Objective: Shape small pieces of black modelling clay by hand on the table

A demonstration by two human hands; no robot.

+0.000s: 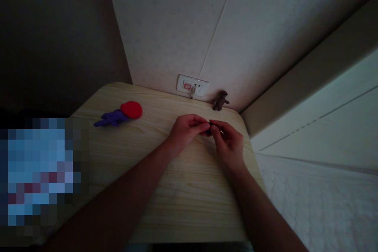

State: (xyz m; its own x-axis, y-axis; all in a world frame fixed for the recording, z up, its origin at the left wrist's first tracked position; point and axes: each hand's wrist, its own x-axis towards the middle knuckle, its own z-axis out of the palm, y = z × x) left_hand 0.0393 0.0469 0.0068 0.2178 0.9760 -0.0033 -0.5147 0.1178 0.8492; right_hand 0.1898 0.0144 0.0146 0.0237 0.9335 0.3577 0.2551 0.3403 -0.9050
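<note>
Between the fingertips of both hands is a small dark lump [209,129], mostly hidden, whose kind I cannot make out. My left hand [189,130] pinches it from the left, thumb and fingers closed. From the right, my right hand [228,139] pinches the same lump with thumb and forefinger. Both hands are over the wooden table [189,197]. Beyond them, a small brown bear-shaped figure [220,100] stands by the wall. To the left lie a purple figure-like piece [113,117], perhaps of modelling clay, and a flat red disc [131,110] touching its end.
A white wall socket [193,85] with a plug and cable is just behind the table's back edge. A pale panel [319,122] runs along the right side, above a white quilted surface [321,204]. A pixelated blurred patch [38,165] covers the left front.
</note>
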